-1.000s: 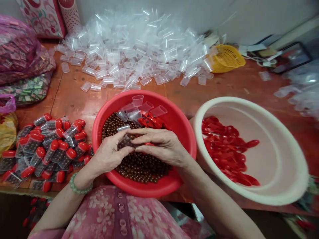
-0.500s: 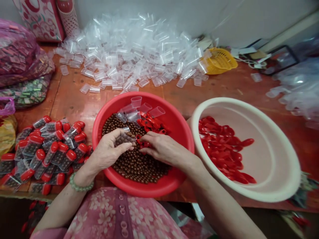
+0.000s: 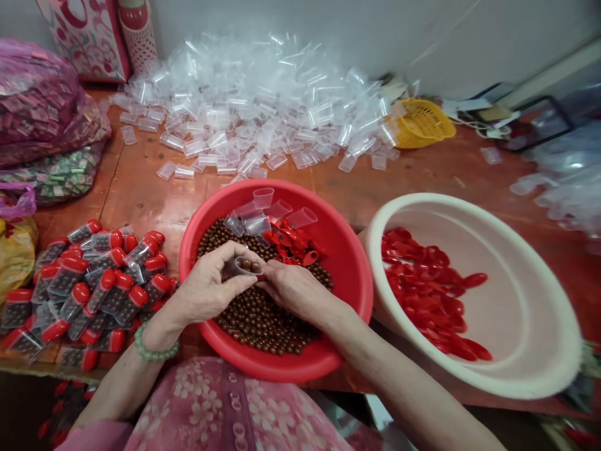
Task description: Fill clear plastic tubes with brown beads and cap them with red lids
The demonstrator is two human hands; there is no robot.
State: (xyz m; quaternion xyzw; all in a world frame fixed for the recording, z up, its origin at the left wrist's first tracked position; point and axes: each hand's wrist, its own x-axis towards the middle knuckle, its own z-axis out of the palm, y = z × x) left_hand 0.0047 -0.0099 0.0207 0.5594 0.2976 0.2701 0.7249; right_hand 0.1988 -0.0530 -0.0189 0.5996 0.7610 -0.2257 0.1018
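My left hand (image 3: 218,285) is closed around a clear plastic tube (image 3: 239,264) over the red basin (image 3: 354,275). Brown balls show in its oval mouth, which faces right. Against that mouth are the fingertips of my right hand (image 3: 295,288), pressed together; whatever they pinch is hidden. Below both hands lies a bed of brown balls (image 3: 267,332) in the basin. Small red plastic pieces (image 3: 293,241) and several clear tubes (image 3: 256,216) rest on the balls at the basin's far side.
On the left is a heap of filled, red-capped tubes (image 3: 101,282). Clear tubes (image 3: 263,113) are piled at the back, beside a yellow basket (image 3: 422,122). A white basin (image 3: 526,294) to the right holds red caps (image 3: 427,282). Purple bags (image 3: 37,94) stand far left.
My right hand has left the red pieces and come to the tube's mouth. My left hand has turned the tube so its opening with the balls shows. The view has shifted slightly.
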